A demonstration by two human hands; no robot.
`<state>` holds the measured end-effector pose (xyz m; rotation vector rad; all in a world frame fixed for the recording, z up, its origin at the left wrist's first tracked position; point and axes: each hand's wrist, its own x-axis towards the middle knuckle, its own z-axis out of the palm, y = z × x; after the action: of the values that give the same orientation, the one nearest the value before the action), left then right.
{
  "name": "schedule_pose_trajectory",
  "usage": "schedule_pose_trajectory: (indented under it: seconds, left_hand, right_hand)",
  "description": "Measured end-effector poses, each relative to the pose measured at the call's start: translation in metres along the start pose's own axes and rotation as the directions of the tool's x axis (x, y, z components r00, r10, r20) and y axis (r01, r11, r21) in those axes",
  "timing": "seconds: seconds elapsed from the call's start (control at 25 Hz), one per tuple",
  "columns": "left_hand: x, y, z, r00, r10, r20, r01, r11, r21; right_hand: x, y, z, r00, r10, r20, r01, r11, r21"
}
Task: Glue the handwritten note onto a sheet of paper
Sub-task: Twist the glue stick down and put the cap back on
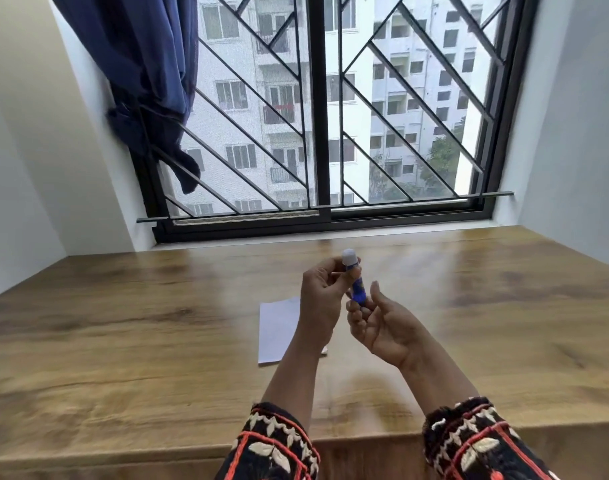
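Currently you hold the glue stick (358, 289) upright in both hands above the wooden table (123, 323), roughly over its middle and clear of the surface.

Your left hand (322, 289) grips the upper part of the stick, fingers curled round it just below the white cap (350, 257). The cap is on the stick.

Your right hand (382, 327) lies palm up beneath. Its fingers (355, 311) curl round the lower end of the blue barrel, and the thumb stands raised, apart from the barrel.

The barrel carries lighter markings on the blue. They are too blurred to read, so I cannot give a brand or label.

The sheet of paper (279, 327) lies flat on the table under your left forearm, which covers its right side. I can make out no writing on the exposed part.

A small pale scrap (324, 351) shows at the sheet's near right corner, just past the forearm. I cannot tell whether it is the handwritten note, and it is too small to read.

Both sleeves (275, 445) are dark with red and cream embroidery.

Beyond the table stands a black-framed window (320, 116) with a diagonal grille (247, 88). A dark blue curtain (150, 64) is gathered at its left side. White apartment blocks (400, 81) show through the glass.
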<state>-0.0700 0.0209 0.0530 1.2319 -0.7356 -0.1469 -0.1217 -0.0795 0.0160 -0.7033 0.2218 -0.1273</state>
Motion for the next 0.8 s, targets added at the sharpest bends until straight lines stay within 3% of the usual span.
schedule_pose_trajectory:
  seconds: [0.28,0.4,0.52,0.8]
  left_hand:
    - [0.002,-0.005,-0.003,1.000,0.010,-0.015,-0.010,1.000,0.019]
    - [0.003,-0.012,-0.009,0.998,-0.005,-0.058,0.004,1.000,-0.007]
    - [0.002,-0.016,-0.009,0.999,-0.013,-0.037,0.012,0.999,-0.030]
    - [0.002,-0.017,-0.013,0.997,0.005,0.080,-0.006,1.000,0.014]
  right_hand:
    - [0.009,0.004,-0.004,0.999,0.028,0.032,-0.033,0.987,0.160]
    - [0.014,0.012,-0.008,0.996,-0.049,0.072,0.035,0.984,0.176]
    - [0.014,0.011,-0.014,0.991,-0.113,0.069,0.104,0.986,0.130]
    - [0.014,0.005,-0.009,0.997,0.077,0.009,-0.076,0.996,-0.046]
